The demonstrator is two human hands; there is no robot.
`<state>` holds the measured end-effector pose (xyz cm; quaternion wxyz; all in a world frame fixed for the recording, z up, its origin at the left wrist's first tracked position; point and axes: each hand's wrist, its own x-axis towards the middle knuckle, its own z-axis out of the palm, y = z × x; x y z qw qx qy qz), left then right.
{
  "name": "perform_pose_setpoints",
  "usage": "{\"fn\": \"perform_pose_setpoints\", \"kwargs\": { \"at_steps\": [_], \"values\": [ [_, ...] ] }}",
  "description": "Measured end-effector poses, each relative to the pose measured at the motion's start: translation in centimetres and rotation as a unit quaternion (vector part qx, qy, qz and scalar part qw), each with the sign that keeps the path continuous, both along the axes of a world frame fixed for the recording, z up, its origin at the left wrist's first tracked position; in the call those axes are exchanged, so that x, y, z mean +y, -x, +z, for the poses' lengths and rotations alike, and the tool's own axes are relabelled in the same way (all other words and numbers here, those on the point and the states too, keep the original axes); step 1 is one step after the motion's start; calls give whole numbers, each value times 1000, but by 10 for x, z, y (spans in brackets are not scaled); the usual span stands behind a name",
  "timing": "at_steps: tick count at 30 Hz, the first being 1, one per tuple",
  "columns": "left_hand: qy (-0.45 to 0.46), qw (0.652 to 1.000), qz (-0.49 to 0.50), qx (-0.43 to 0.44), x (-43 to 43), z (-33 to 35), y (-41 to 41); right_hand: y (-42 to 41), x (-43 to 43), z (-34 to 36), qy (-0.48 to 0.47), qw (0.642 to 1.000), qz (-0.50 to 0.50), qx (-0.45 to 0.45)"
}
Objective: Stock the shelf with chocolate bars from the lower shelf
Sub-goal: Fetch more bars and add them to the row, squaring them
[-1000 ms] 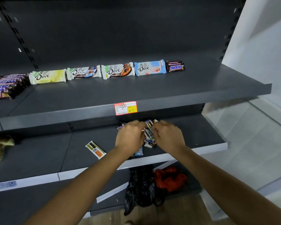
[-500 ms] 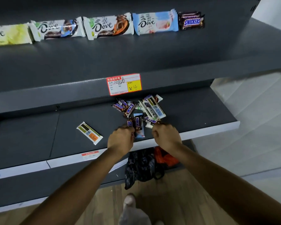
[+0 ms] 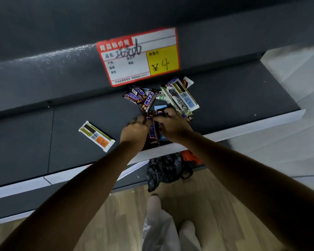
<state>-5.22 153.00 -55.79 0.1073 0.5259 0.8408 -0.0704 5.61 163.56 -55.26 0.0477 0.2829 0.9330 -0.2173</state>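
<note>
Snickers bars sit gripped between the left hand and right hand; square them into one stack before lifting.

Both arms are bare along all that shows of them, and the left hand and right hand are bare as well. Lower down, the person wears loose trousers of pale, off-white cloth that hangs in soft folds over both legs. What looks like a rounded shoe toe shows beyond one trouser leg, pale like the cloth.
</note>
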Motion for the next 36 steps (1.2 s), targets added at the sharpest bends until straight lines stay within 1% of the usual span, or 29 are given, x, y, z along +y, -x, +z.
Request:
{"fn": "perform_pose_setpoints", "kwargs": {
  "at_steps": [4, 6, 8, 12, 15, 20, 25, 28, 31, 33, 36],
  "values": [
    [-32, 998, -41, -22, 4, -5, 6, 7, 5, -14, 0, 1000, -27, -10],
    [-52, 995, -81, -26, 5, -8, 9, 9, 5, -18, 4, 999, -44, -2],
    [-68, 993, -94, -32, 7, -9, 11, 9, 4, -19, -6, 998, -57, 7],
    [-64, 987, -145, 27, 7, -9, 14, 4, 3, -22, -23, 997, -73, 5],
    [-62, 984, -162, 29, 5, -10, 20, -3, 2, -23, -12, 996, -87, 4],
    [-32, 989, -140, -20, 2, -11, 28, -16, 0, -22, -13, 995, -103, -2],
    [7, 991, -131, -8, -10, -7, 27, -30, -5, -16, 2, 995, -92, 23],
    [-2, 994, -106, -2, -18, 2, 19, -37, -9, -6, 20, 994, -98, 54],
    [-9, 997, -73, -24, -25, 15, 8, -43, -14, 8, 39, 992, -94, 74],
    [-31, 996, -71, -35, -29, 25, 0, -48, -15, 21, 44, 993, -84, 77],
    [-89, 991, -89, -51, -34, 41, -12, -57, -15, 43, 29, 994, -64, 86]
  ]
}}
